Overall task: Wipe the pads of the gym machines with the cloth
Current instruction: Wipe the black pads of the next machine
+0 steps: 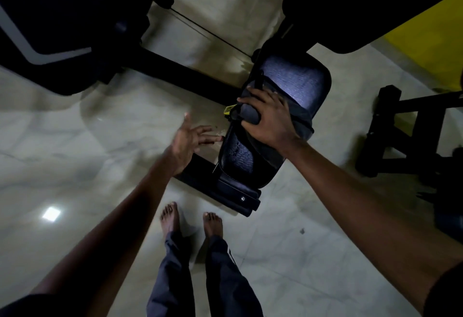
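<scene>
A black padded seat (295, 78) of a gym machine lies in the middle of the view, shiny where light falls on it. My right hand (269, 118) grips a dark bluish cloth (300, 118) bunched on the middle of the pad, with fingers curled over its left fold. My left hand (191, 138) hovers just left of the pad's lower section (240, 159), fingers spread and straight, holding nothing; its fingertips reach close to the pad's edge.
A dark machine frame (70, 28) fills the upper left and another large black pad (350, 6) the upper right. A black stand (406, 131) sits at the right by a yellow wall (431, 48). My bare feet (190, 221) stand on pale glossy tiles.
</scene>
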The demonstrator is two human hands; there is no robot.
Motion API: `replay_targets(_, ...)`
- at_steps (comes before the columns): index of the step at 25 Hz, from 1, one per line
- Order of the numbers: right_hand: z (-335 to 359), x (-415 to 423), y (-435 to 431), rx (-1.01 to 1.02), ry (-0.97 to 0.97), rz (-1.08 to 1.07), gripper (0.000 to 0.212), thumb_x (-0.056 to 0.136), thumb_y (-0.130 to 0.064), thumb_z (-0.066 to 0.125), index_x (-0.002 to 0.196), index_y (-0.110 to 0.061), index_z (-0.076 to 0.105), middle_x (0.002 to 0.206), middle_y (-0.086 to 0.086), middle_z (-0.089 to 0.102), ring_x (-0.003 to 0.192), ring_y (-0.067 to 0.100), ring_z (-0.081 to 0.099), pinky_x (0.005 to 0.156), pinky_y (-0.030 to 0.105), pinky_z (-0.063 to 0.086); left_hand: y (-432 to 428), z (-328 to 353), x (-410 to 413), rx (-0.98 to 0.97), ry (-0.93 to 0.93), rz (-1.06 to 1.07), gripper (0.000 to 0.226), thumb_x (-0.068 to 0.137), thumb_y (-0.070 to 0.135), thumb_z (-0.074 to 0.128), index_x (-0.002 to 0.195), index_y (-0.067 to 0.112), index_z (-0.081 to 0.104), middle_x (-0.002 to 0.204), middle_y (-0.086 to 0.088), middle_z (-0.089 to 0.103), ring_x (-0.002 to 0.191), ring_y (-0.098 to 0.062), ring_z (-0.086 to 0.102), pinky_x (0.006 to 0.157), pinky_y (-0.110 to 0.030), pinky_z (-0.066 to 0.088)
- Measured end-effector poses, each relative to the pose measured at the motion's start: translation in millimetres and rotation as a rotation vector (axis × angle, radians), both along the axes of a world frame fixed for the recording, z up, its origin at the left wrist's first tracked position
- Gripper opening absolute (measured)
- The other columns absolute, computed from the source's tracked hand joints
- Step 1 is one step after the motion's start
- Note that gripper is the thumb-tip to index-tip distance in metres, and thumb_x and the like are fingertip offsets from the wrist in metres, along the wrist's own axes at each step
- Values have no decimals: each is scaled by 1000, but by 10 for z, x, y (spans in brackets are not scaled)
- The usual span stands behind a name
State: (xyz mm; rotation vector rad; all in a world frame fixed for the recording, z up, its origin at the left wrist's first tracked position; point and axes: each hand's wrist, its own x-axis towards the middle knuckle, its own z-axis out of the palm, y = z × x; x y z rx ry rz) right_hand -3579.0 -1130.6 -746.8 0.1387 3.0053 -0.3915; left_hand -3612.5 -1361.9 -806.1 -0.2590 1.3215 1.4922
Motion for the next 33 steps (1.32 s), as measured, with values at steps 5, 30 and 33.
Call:
replay_targets(5,-40,597,-154,-15,10,213,60,73,-52,59,131,-37,61,149,-9,49,137,21,43,117,43,27,-15,24,-333,51,-40,-164,110,84,79,-12,140,10,52,121,-21,67,124,-23,55,116,-49,0)
replay_targets(30,-189,955,-479,11,-70,660,47,70,-49,66,115,-34,68,136,-9,59,136,23,45,115,47,26,350,252,-462,-132,137,-276,112,82,70,-28,129,23,62,118,-11,66,103,-23,57,102,-39,25)
replay_targets(33,-234,1084,-406,31,-55,692,50,69,-47,71,117,-32,69,140,-7,58,136,24,44,115,46,25,366,223,-351,-140,117,-168,105,87,70,-21,128,22,63,113,-9,66,104,-24,57,92,-38,29)
